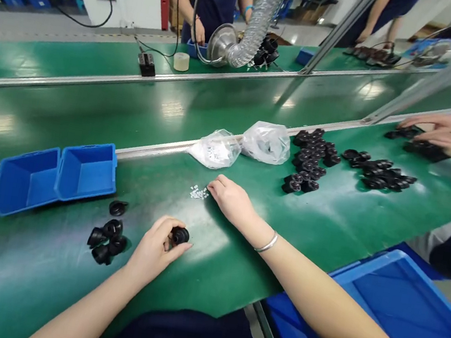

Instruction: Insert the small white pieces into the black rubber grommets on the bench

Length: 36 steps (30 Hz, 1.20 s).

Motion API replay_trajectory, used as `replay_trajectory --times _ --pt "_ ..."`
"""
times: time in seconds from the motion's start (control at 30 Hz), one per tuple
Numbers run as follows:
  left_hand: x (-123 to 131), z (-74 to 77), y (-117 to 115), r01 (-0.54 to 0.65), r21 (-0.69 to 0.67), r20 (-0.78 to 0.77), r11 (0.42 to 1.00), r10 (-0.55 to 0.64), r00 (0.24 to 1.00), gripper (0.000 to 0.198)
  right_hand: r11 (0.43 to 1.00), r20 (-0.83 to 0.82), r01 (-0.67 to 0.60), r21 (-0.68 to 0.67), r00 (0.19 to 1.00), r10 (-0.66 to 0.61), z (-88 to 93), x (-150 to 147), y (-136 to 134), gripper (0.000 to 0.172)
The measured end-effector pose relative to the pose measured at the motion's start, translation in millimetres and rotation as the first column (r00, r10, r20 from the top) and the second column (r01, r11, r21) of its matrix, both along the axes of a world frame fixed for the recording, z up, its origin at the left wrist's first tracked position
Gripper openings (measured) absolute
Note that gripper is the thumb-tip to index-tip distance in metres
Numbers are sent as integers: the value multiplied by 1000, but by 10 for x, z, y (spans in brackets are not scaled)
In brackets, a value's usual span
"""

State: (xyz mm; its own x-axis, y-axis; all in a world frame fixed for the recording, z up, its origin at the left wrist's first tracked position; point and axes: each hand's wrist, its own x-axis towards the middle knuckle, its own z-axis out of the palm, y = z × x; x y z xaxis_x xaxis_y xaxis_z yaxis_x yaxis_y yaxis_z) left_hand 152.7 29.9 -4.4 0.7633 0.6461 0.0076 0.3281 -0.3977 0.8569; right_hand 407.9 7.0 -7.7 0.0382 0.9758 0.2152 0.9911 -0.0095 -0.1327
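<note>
Near the middle of the green table, my left hand (158, 246) is closed around a round black part (180, 235), its thumb and fingers on the sides. My right hand (227, 196), with a metal bangle on the wrist, reaches to the edge of a small pile of white pieces (198, 192). Its fingertips are pinched together at the pile, and anything between them is too small to make out. Left of my left hand lie several black parts (107, 239), with a single one (118, 208) just behind them.
Two blue bins (85, 170) stand at the left. Two clear plastic bags (266, 142) lie behind the white pieces. Black parts (309, 159) are heaped to the right, near another person's hands (446, 137). A large blue crate (405, 326) sits below the table edge; more people work beyond.
</note>
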Motion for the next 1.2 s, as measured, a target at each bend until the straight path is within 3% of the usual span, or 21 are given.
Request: replay_trajectory --times 0.17,0.23,0.37,0.47,0.63,0.73,0.83,0.93,1.0,1.03,1.2 --pt "0 32 -7 -29 -101 17 994 31 999 24 1000 59 1 25 998 -2 -51 -7 -3 29" --pt "4 51 -23 -37 -276 89 961 64 994 27 999 61 0 34 998 -2 -64 15 1 29" --pt "28 104 -47 19 -681 239 732 197 951 33 999 35 -10 48 999 8 -70 63 -9 25" --pt "48 131 -53 25 -765 265 643 279 923 35 998 22 -8 58 1000 7 -74 51 -23 26" --pt "69 115 -66 7 -736 210 677 218 953 36 997 3 -1 73 1000 0 -92 24 2 33" --pt "70 92 -69 18 -728 220 685 209 953 38 996 -16 4 84 1000 -3 -8 25 -5 32" --pt "65 60 -66 68 -732 272 678 199 942 43 988 -220 -35 152 973 69 181 -70 -107 23" --pt "60 21 -63 121 -744 316 657 186 930 42 964 -550 -189 186 793 262 336 -298 -286 14" --pt "58 -3 -63 135 -735 331 665 178 927 41 941 -647 -291 172 687 331 348 -477 -398 11" --pt "56 -15 -64 129 -719 329 683 172 929 41 935 -656 -313 166 673 342 327 -559 -441 11" --pt "31 -89 -84 69 -562 270 824 104 957 39 937 -502 -304 174 791 350 179 -784 -511 17"
